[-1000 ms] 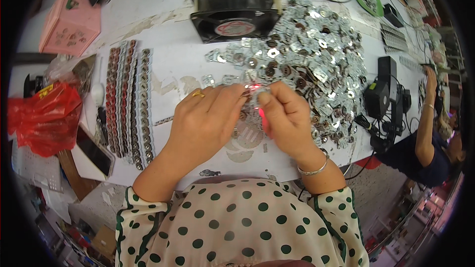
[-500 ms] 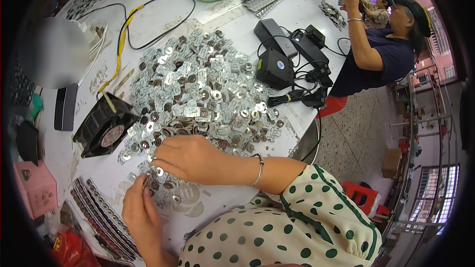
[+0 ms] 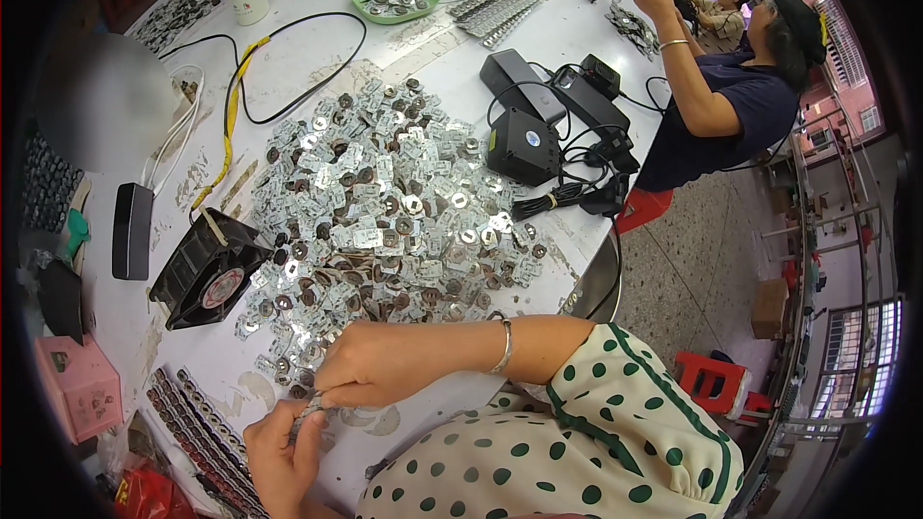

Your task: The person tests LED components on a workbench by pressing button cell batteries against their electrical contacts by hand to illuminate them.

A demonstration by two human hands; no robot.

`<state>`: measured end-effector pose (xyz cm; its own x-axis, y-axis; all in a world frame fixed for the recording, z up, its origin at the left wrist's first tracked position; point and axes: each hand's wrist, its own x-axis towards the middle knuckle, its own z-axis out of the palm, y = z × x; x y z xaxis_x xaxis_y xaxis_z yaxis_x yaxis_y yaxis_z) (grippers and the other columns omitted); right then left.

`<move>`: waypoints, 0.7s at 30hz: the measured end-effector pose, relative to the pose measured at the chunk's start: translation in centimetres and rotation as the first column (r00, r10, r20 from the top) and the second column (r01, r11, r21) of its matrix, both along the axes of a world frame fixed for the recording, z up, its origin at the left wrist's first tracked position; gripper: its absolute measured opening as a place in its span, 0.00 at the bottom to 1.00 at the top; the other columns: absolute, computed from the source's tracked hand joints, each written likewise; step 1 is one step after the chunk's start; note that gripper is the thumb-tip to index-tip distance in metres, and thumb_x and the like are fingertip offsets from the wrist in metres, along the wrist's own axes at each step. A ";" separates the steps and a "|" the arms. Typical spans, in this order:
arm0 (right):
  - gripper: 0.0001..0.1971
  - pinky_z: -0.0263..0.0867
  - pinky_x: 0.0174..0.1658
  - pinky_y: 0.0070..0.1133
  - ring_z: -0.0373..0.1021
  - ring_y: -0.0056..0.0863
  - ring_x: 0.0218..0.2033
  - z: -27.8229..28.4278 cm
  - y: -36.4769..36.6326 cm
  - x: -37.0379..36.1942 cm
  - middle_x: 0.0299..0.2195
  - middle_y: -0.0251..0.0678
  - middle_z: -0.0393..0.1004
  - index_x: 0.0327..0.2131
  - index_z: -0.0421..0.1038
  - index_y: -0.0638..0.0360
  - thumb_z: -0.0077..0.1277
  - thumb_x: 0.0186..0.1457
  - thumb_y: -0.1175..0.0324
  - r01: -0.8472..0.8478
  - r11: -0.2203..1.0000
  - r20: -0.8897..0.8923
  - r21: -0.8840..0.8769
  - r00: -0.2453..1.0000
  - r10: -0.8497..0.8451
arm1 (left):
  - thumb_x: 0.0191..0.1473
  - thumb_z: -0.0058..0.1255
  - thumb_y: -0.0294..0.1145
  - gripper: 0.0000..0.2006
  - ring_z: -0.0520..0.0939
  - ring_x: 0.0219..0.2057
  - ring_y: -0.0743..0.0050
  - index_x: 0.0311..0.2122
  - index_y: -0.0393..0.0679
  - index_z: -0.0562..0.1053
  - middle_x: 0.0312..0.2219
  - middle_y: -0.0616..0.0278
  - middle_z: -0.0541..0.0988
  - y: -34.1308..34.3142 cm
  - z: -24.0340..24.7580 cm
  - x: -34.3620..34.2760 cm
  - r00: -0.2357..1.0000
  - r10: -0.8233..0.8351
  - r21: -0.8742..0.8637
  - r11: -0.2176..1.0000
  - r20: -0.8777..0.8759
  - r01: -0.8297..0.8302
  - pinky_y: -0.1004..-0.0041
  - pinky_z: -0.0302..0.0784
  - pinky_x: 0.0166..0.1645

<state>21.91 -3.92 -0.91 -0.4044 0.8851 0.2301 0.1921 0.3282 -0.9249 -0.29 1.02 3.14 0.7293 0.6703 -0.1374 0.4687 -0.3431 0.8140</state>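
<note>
The left hand [image 3: 279,450] pinches a metal part [image 3: 309,410]; the right hand [image 3: 370,365], fingers curled, adjoins it, grip indiscernible. Loose parts [image 3: 385,221] cover the surface [image 3: 409,58] beyond.

The left hand [image 3: 282,447] pinched a small grey part [image 3: 306,412]; the right hand [image 3: 368,365] curled close to it; a pile of metal pieces [image 3: 385,202] spread beyond; a black fan [image 3: 207,274] stood beside the pile; strips [image 3: 204,432] lay near the left hand.

A small-parts workshop
Metal plates [image 3: 385,202] heaped beside an axial fan [image 3: 212,274] on a white table [image 3: 567,29], co-workers [image 3: 755,96] along its edge.
</note>
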 end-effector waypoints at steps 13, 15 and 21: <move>0.08 0.56 0.20 0.23 0.63 0.23 0.15 0.4 0.0 -1.6 0.15 0.33 0.65 0.28 0.66 0.63 0.49 0.58 0.70 0.113 0.976 -0.250 -0.184 0.955 -0.158 | 0.54 0.48 0.23 0.04 0.74 0.15 0.78 0.30 0.34 0.71 0.16 0.61 0.76 -0.6 0.7 0.3 0.980 0.141 -0.008 0.990 0.138 -0.142 0.78 0.68 0.22; 0.08 0.56 0.20 0.24 0.62 0.26 0.15 0.3 -0.1 -1.8 0.14 0.34 0.63 0.27 0.66 0.63 0.49 0.57 0.70 0.186 0.974 -0.186 -0.129 0.960 -0.208 | 0.53 0.48 0.23 0.04 0.74 0.18 0.71 0.32 0.34 0.70 0.18 0.58 0.73 -0.9 0.9 0.8 0.996 0.079 0.316 0.945 0.029 -0.084 0.74 0.66 0.25; 0.10 0.58 0.21 0.28 0.62 0.34 0.15 0.5 -0.8 -2.2 0.14 0.37 0.62 0.23 0.61 0.62 0.49 0.56 0.72 0.379 0.925 -0.158 -0.039 0.911 -0.380 | 0.54 0.46 0.22 0.06 0.74 0.22 0.58 0.37 0.32 0.72 0.24 0.51 0.74 -1.2 0.3 1.6 0.998 0.049 0.402 0.913 0.049 -0.064 0.68 0.66 0.28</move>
